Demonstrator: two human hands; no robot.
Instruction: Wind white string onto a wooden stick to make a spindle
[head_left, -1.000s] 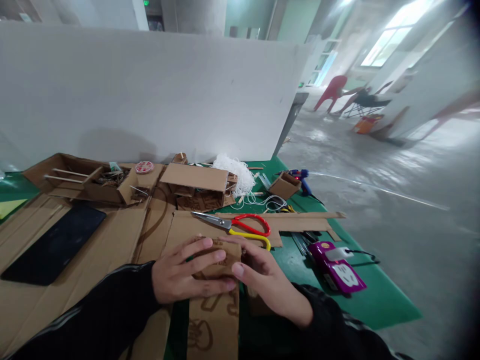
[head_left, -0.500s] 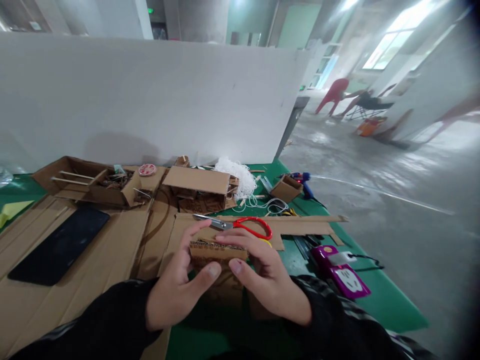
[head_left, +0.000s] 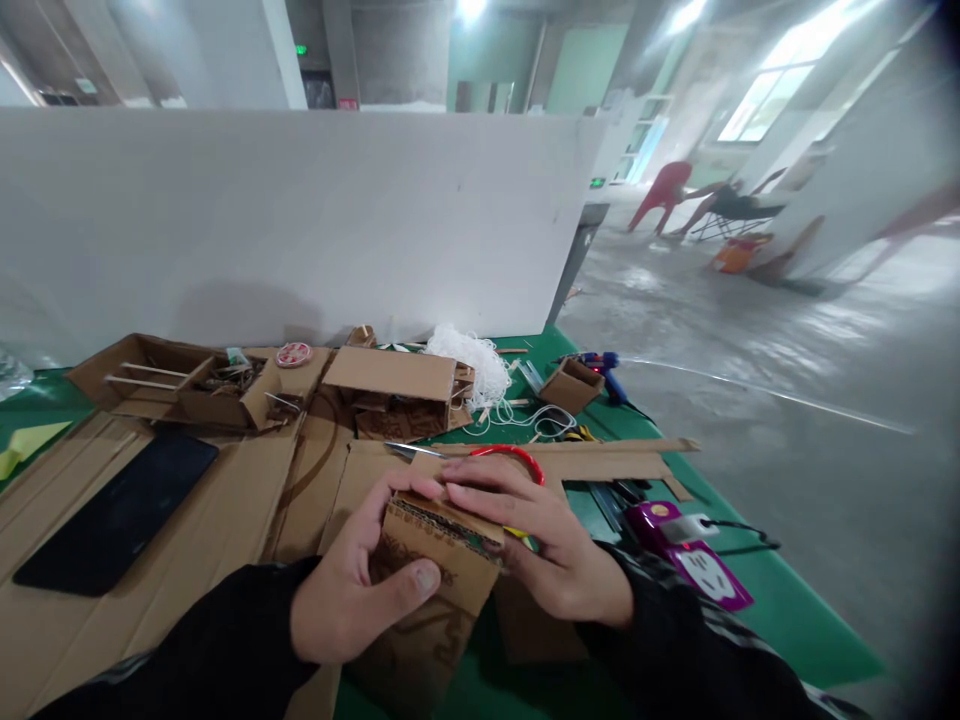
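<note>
Brown card (head_left: 459, 592) is in the person's two hands, low in the middle, over the near side of the green table (head_left: 802, 615). It is bent, and its cut top edge shows wavy layers. The left hand (head_left: 345, 590) grips it, thumb on the near face and fingers over the top. The right hand (head_left: 559, 545) holds the other side, fingers flat on the top flap. The fingertips of both hands are close together. Just behind are scissors (head_left: 511, 450), partly hidden by the hands. Farther back sit a box (head_left: 390, 372), white string (head_left: 484, 372) and a glue gun (head_left: 613, 378). A purple plug block (head_left: 703, 570) is on the right, and a black slab (head_left: 116, 515) lies on the left.
</note>
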